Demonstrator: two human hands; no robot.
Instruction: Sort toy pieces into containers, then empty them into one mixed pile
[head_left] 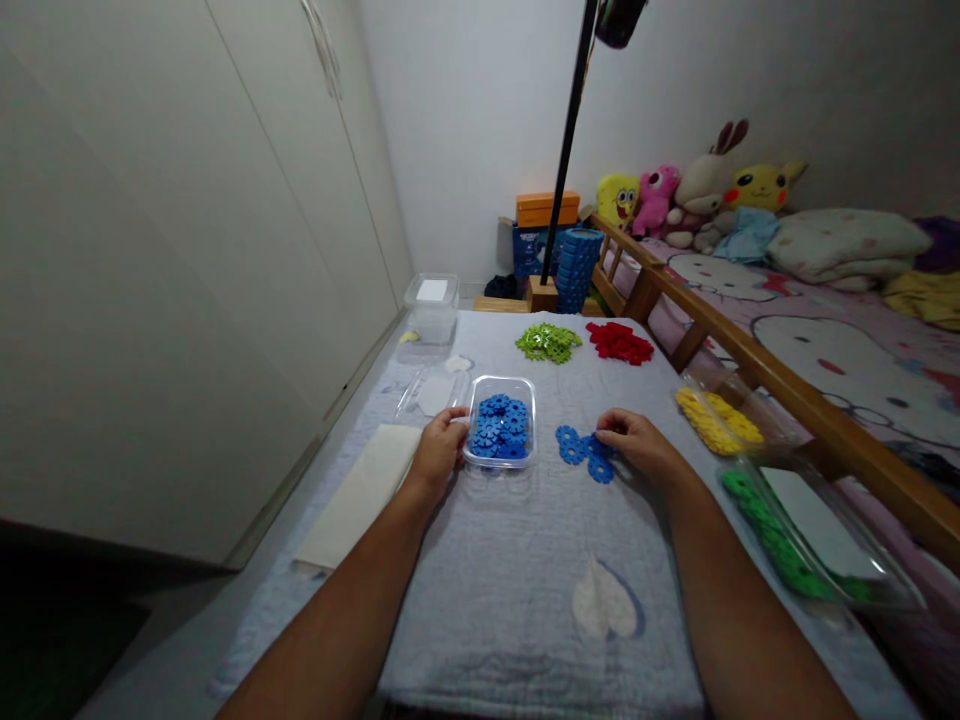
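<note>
A clear plastic box stands on the cloth-covered table, heaped with blue flower-shaped discs. My left hand grips its left side, thumb at the rim. To the right of the box, a few loose blue discs lie on the cloth. Over them is my right hand, fingers pinched together on one blue disc at the group's upper right. The fingers partly cover that disc, and I cannot tell whether it is lifted off the cloth.
Light green discs and red pieces lie piled at the back. Boxes of yellow discs and green discs stand along the right, beside a wooden bed rail. A clear lid, folded cream cloth and clear container are at left.
</note>
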